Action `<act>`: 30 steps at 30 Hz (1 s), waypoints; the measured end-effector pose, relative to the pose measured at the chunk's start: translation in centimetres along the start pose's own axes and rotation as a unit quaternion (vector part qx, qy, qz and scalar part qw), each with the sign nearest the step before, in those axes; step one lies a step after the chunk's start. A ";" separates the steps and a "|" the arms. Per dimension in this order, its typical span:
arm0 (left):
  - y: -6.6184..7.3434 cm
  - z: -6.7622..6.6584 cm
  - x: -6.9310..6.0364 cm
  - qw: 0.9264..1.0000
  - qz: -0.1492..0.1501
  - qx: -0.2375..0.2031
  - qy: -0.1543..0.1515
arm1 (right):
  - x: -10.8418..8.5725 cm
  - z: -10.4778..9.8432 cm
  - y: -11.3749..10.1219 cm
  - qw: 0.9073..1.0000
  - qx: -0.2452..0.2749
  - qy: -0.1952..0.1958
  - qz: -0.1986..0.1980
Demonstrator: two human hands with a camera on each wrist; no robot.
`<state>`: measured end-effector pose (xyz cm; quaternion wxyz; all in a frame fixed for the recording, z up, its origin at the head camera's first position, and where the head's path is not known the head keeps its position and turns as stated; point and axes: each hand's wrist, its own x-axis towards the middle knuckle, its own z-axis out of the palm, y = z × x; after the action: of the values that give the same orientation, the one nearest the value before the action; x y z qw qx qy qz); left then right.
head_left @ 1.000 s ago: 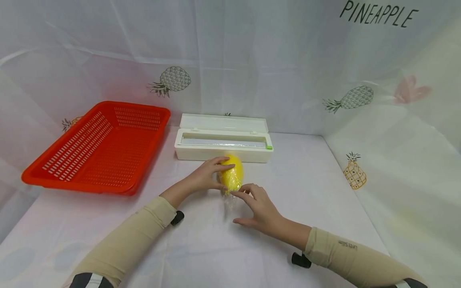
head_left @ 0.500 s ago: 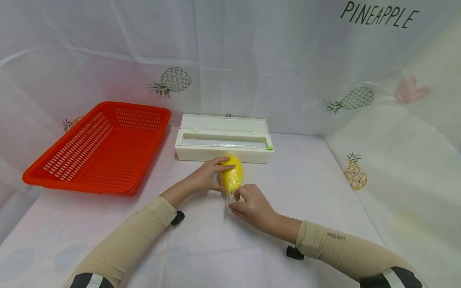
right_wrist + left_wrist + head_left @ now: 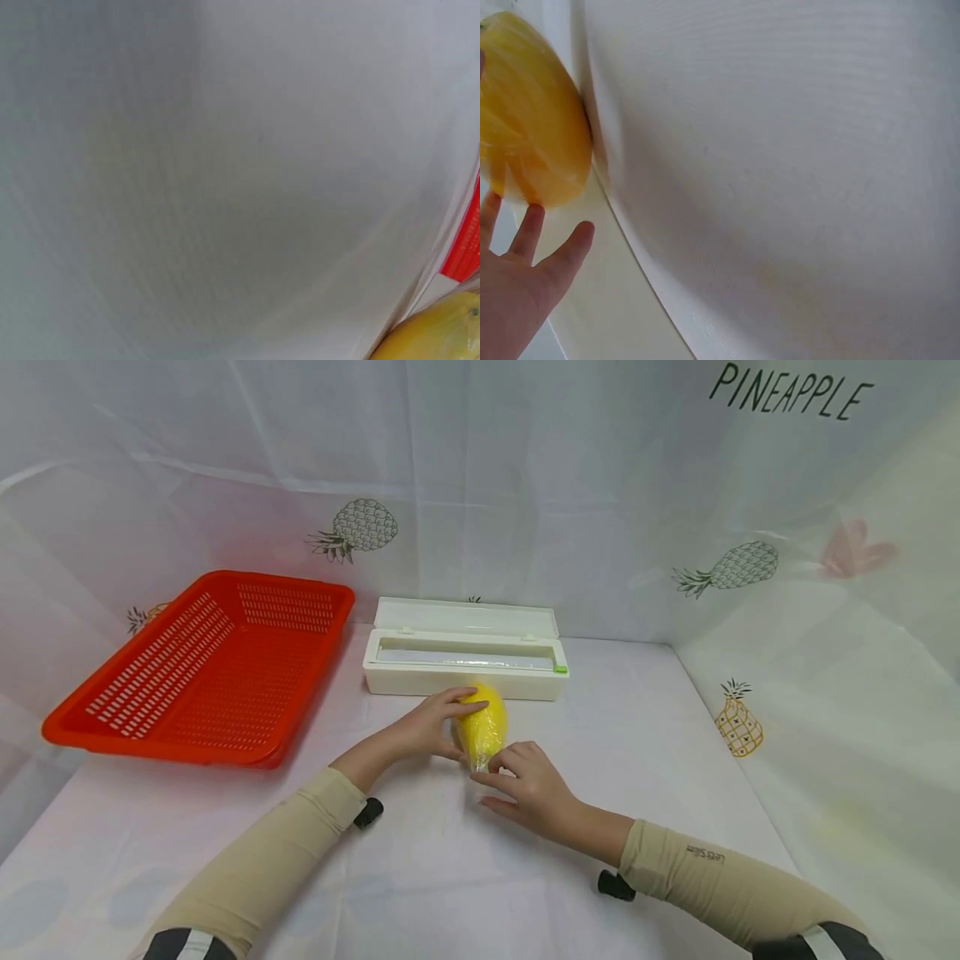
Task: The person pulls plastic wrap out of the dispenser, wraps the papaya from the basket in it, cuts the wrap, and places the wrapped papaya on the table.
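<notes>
In the head view a yellow oval fruit (image 3: 483, 727) wrapped in cling film lies in the middle of the white cloth. My left hand (image 3: 423, 731) holds it from the left, fingers on its upper side and thumb by its lower end. The left wrist view shows the fruit (image 3: 532, 112) above the spread fingers of the left hand (image 3: 517, 292). At the lower end my right hand (image 3: 536, 793) touches the gathered film with its index finger, the thumb standing apart below. Only part of the fruit (image 3: 435, 330) shows in the right wrist view; the right hand is outside it.
Right behind the fruit stands a white cling film dispenser (image 3: 465, 680), its lid raised and a small green piece at its right end. A red slotted plastic basket (image 3: 187, 752) sits at the left. Cloth walls (image 3: 525, 485) printed with pineapples rise behind and at the right.
My right hand has moved left to the fruit's lower end, closed on the film tail, then parted thumb from index finger. Less of the loose film shows. The left hand stays put.
</notes>
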<state>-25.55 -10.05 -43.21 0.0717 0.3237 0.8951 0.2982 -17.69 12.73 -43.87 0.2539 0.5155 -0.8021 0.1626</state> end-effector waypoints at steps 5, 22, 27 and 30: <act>0.2 -0.2 0.2 1.000 0.001 -0.019 -0.009 | 0.0 0.1 0.3 0.999 -0.009 0.006 -0.037; 0.4 -0.2 0.1 0.997 0.012 -0.068 -0.019 | 0.1 0.5 0.3 0.999 -0.022 -0.007 -0.044; 0.5 -0.3 0.1 0.997 0.028 -0.060 -0.033 | 0.0 0.5 0.1 0.999 -0.018 -0.019 -0.038; 0.3 -0.3 0.1 0.997 0.018 -0.068 -0.038 | 0.0 0.5 0.0 0.999 -0.014 -0.008 -0.034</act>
<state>-25.57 -9.96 -42.82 0.1217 0.3452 0.8633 0.3474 -17.77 12.53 -44.27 0.2595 0.5402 -0.7884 0.1385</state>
